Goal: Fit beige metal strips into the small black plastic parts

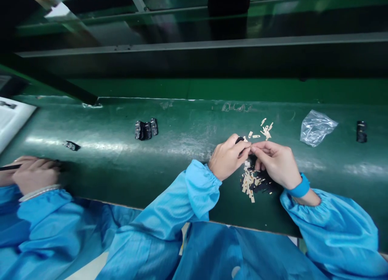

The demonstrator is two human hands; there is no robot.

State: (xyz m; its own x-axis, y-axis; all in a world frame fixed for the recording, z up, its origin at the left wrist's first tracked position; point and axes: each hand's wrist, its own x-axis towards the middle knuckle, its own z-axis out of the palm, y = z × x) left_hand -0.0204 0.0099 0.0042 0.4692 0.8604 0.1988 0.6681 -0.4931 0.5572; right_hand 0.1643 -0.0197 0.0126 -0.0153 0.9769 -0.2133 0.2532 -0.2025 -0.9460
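My left hand [229,156] is closed around a small black plastic part [239,140], mostly hidden by the fingers. Thumb and forefinger of my right hand [277,160] pinch together at my left fingertips; what they hold is too small to make out. Just below both hands lies a heap of small cream-coloured strips [249,182], mixed with small black pieces [263,183] on its right side. Beyond my hands, several more cream strips [266,132] are scattered on the green table [182,150].
Dark moulded parts [146,129] stand grouped to the left, with a single one [72,145] farther left. A clear plastic bag [317,127] and another black part [361,131] lie to the right. A co-worker's hands [36,172] work at far left. A green post [51,79] meets the table.
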